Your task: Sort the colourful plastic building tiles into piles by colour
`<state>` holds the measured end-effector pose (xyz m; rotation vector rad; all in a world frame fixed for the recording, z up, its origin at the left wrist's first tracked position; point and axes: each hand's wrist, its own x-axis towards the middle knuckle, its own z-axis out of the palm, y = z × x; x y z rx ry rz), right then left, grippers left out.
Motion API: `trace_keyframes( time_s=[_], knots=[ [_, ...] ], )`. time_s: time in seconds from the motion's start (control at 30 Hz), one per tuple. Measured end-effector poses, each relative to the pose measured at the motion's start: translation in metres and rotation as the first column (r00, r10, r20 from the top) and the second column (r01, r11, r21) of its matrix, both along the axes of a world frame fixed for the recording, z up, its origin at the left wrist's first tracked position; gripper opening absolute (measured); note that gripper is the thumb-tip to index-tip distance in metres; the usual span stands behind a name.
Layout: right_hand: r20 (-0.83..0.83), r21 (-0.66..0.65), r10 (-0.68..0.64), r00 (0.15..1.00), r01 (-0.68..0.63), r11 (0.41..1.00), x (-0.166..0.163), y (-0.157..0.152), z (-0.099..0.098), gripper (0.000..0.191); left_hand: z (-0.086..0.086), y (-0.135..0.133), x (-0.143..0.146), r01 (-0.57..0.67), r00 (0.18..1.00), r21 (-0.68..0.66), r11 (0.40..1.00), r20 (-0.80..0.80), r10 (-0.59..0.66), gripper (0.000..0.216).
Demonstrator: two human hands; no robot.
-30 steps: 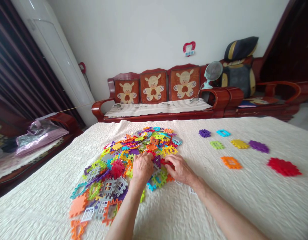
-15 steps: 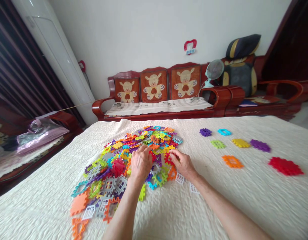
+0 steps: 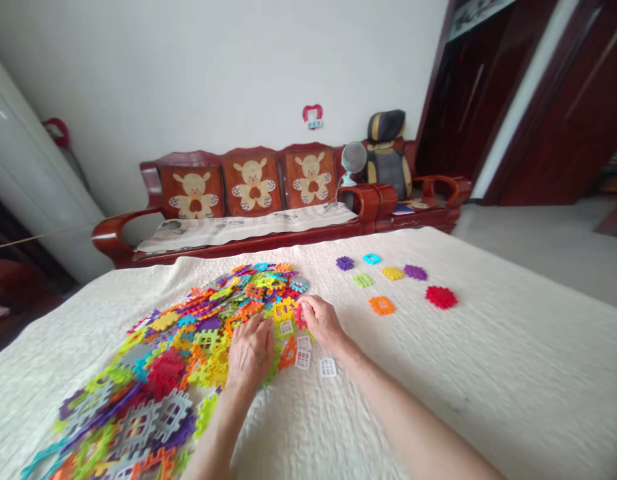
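Note:
A heap of colourful plastic interlocking building pieces [image 3: 168, 373] lies on a cream quilted cover [image 3: 428, 393]. My right hand [image 3: 322, 321] is at the heap's right edge, thumb and fingertips pinching a red interlocking piece [image 3: 301, 316]. Over the near right part of the heap is my left hand [image 3: 251, 348], its fingers bent down among the pieces. Whatever its fingertips hold is hidden. Between the hands are a yellow frame piece [image 3: 284, 309] and an orange piece [image 3: 288, 353]. Small white window-like pieces [image 3: 303, 359] lie just below my right hand.
Apart from the heap, on the right, lie a red piece [image 3: 441, 297], an orange frame [image 3: 382, 305], a yellow piece [image 3: 393, 273] and several others. Behind the covered surface stands a wooden sofa [image 3: 118, 237] with bear cushions and a small fan [image 3: 354, 159].
The view has swung to the right, so heap and sofa appear further left. My right hand has drawn the red piece to the heap's edge, and white window pieces now show between the hands.

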<state>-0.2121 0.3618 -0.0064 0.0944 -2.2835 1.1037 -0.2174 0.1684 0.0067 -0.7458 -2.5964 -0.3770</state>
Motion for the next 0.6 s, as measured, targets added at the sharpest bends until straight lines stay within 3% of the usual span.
trace_keyframes(
  time_s=[0.1, 0.2, 0.27, 0.33, 0.5, 0.6],
  knots=[
    [0.146, 0.129, -0.113, 0.983, 0.094, 0.987, 0.023, 0.037, 0.008, 0.025, -0.005, 0.002, 0.001, 0.117, 0.992, 0.074, 0.990, -0.057, -0.113, 0.028],
    [0.264, 0.290, -0.147, 0.953, 0.067, 0.955, 0.055, 0.071, 0.008, 0.030, -0.009, 0.007, 0.006, 0.225, 0.974, 0.137, 0.965, -0.072, -0.217, 0.028],
    [0.246, 0.375, -0.140, 0.959, 0.039, 0.926, 0.072, 0.086, 0.002, 0.025, -0.011, 0.011, 0.013, 0.252, 0.968, 0.161, 0.954, -0.056, -0.246, 0.027],
    [0.184, 0.382, -0.122, 0.975, 0.044, 0.923, 0.085, 0.095, -0.006, 0.020, -0.011, 0.015, 0.022, 0.254, 0.967, 0.159, 0.954, -0.023, -0.254, 0.027],
    [0.140, 0.241, -0.167, 0.976, 0.129, 0.962, 0.110, 0.098, -0.020, 0.026, -0.016, 0.025, 0.046, 0.209, 0.975, 0.122, 0.970, 0.052, -0.216, 0.028],
    [0.138, 0.316, -0.216, 0.966, 0.164, 0.935, 0.126, 0.088, -0.020, 0.038, -0.025, 0.030, 0.059, 0.173, 0.981, 0.137, 0.975, 0.058, -0.182, 0.029]
  ],
)
